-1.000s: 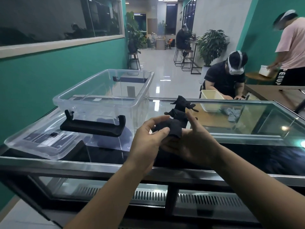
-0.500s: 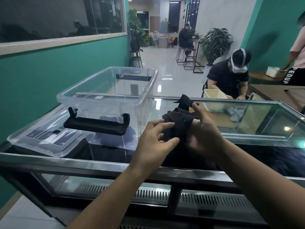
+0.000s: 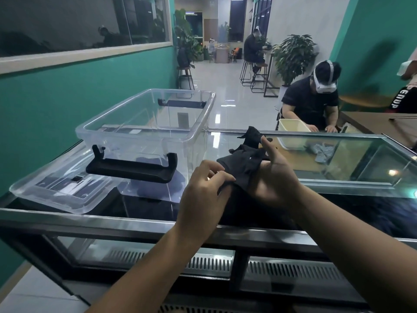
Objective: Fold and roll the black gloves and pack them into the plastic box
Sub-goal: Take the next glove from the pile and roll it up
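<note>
A black glove (image 3: 242,164) is held above the glass counter between both hands, its fingers pointing away from me. My left hand (image 3: 204,193) pinches the glove's near cuff edge. My right hand (image 3: 274,177) supports the glove from the right, fingers raised beside it. A second black glove (image 3: 252,135) lies just behind, partly hidden. The clear plastic box (image 3: 198,123) stands open to the left, with dark items dimly visible at its bottom.
The box's clear lid (image 3: 52,188) with a black handle (image 3: 133,169) leans at the box's near side. The glass counter (image 3: 338,159) has a metal front rail. A person in a headset (image 3: 313,102) sits beyond the counter with a cream tub (image 3: 293,132).
The rolled bundle has opened out: the glove now lies flatter and longer between my hands. My left hand slid down to its near edge and the view shifted slightly.
</note>
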Available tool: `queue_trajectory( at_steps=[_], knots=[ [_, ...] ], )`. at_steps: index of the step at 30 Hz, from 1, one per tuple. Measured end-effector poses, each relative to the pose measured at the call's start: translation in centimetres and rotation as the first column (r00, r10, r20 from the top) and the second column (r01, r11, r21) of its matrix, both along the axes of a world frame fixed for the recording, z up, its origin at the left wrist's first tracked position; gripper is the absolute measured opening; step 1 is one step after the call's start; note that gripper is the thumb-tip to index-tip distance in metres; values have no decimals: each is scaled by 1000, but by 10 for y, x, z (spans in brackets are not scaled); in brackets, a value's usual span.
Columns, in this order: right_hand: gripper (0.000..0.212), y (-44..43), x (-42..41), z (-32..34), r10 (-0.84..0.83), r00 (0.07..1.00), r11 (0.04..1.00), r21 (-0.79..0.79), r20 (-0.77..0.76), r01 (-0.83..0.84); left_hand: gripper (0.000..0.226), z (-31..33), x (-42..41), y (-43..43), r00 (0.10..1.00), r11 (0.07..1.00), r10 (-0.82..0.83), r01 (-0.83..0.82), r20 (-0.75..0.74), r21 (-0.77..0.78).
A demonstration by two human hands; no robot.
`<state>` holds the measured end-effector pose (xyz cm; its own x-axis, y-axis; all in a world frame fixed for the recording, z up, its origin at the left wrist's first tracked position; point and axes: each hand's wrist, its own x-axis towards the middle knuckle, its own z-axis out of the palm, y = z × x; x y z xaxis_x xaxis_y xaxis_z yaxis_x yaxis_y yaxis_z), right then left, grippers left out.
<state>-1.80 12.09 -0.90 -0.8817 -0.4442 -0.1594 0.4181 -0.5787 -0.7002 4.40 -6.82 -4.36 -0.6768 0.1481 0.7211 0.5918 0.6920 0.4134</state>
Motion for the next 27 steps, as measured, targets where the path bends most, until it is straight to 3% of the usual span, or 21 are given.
queue_trajectory(
  at_steps=[6, 15, 16, 21, 27],
  knots=[
    [61, 7, -9, -5, -108, 994, 994, 28, -3, 108, 8, -14, 2, -6, 999, 991, -45, 47, 20, -122],
    [99, 15, -20, -23, -16, 999, 972, 232, -28, 22, 9, -19, 10, -11, 992, 961, -79, 102, 99, -256],
    [93, 15, -21, -21, 4, 1000, 968, 251, -24, 2, 9, -19, 10, -11, 990, 958, -86, 113, 115, -263],
    [65, 10, -14, -13, 24, 1000, 981, 191, 0, -24, 9, -14, 5, -10, 979, 965, -112, 148, 172, -215],
    [73, 9, -19, -4, -10, 1000, 992, 123, 5, 9, 10, -10, -3, -8, 982, 975, -101, 130, 161, -180]
  ],
)
